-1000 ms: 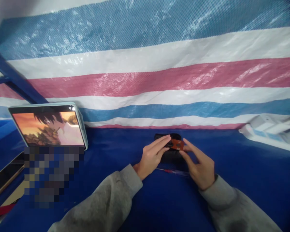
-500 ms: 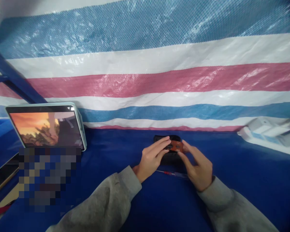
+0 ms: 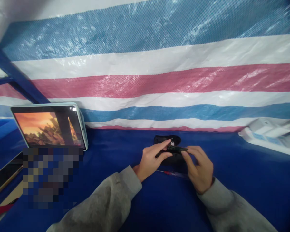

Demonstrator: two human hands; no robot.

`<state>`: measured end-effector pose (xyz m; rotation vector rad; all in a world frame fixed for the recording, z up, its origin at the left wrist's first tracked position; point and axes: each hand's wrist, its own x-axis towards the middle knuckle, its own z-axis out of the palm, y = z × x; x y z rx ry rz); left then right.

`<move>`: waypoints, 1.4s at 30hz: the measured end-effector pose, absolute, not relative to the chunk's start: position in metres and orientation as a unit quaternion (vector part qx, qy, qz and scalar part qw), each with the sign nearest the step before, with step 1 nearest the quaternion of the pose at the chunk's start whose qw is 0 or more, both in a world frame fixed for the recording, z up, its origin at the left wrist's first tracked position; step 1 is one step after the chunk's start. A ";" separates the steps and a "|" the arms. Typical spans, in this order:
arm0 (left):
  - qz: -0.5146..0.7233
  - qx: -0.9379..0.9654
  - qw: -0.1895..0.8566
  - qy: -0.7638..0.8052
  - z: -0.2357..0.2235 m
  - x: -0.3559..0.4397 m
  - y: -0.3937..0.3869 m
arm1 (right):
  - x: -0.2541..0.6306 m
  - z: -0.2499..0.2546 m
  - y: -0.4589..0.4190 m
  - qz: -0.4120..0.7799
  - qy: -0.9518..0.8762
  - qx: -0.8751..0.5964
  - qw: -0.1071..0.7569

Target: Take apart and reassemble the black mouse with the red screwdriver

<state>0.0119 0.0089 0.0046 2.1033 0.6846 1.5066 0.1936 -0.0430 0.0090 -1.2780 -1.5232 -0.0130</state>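
My left hand and my right hand are closed on the two ends of a small circuit board. It is tilted, so a dark edge and underside face me. Just behind it lies a black curved shell, which looks like part of a computer mouse, with a small round light spot beside my left fingertips. Another black piece sits below the board, partly covered by my fingers. A thin screwdriver with a red and clear handle rests on the blue table; its right end is near my right hand.
A tablet stands propped at the left, with a blurred patch before it. A phone lies at the far left. White boxy items are at the right. A striped plastic sheet hangs behind the blue table.
The circuit board has been turned between my hands, from its orange-brown face showing to its dark edge. My right fingers have shifted slightly; the view has moved a little.
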 end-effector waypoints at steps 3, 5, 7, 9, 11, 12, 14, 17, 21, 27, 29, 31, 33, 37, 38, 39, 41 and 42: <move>0.542 0.764 0.233 0.261 0.004 0.013 0.009 | 0.193 0.007 -0.042 0.012 -0.650 -0.539 0.536; 0.540 0.765 0.236 0.261 0.005 0.014 0.010 | 0.192 0.008 -0.043 0.035 -0.660 -0.535 0.526; 0.538 0.767 0.238 0.253 0.006 0.015 0.010 | 0.191 0.010 -0.044 0.053 -0.668 -0.530 0.520; 0.534 0.771 0.240 0.251 0.007 0.015 0.011 | 0.191 0.012 -0.044 0.063 -0.674 -0.524 0.516; 0.528 0.772 0.240 0.261 0.008 0.014 0.011 | 0.191 0.012 -0.044 0.069 -0.678 -0.522 0.513; 0.526 0.770 0.239 0.270 0.009 0.014 0.011 | 0.191 0.012 -0.044 0.067 -0.677 -0.523 0.514; 0.522 0.767 0.235 0.289 0.009 0.013 0.011 | 0.192 0.011 -0.043 0.059 -0.669 -0.530 0.518; 0.519 0.763 0.236 0.305 0.008 0.013 0.011 | 0.193 0.009 -0.042 0.036 -0.654 -0.544 0.524; 0.519 0.760 0.232 0.316 0.007 0.014 0.010 | 0.192 0.008 -0.042 0.026 -0.669 -0.532 0.519; 0.527 0.761 0.196 0.323 0.010 0.013 0.008 | 0.192 0.007 -0.042 0.029 -0.674 -0.526 0.517; 0.529 0.762 0.191 0.321 0.010 0.013 0.009 | 0.193 0.006 -0.042 0.034 -0.674 -0.530 0.513; 0.530 0.762 0.190 0.319 0.010 0.012 0.009 | 0.194 0.004 -0.042 0.036 -0.673 -0.533 0.512; 0.530 0.763 0.191 0.318 0.009 0.012 0.010 | 0.194 0.003 -0.042 0.036 -0.673 -0.531 0.514; 0.531 0.761 0.192 0.319 0.009 0.013 0.010 | 0.194 0.002 -0.042 0.043 -0.667 -0.536 0.516; 0.532 0.761 0.192 0.318 0.010 0.013 0.009 | 0.193 0.002 -0.042 0.045 -0.663 -0.539 0.517; 0.532 0.761 0.193 0.317 0.010 0.013 0.009 | 0.193 0.002 -0.041 0.048 -0.660 -0.543 0.517; 0.534 0.762 0.195 0.310 0.011 0.013 0.009 | 0.193 0.003 -0.042 0.052 -0.656 -0.547 0.517; 0.538 0.761 0.195 0.304 0.011 0.013 0.009 | 0.193 0.004 -0.042 0.053 -0.656 -0.548 0.517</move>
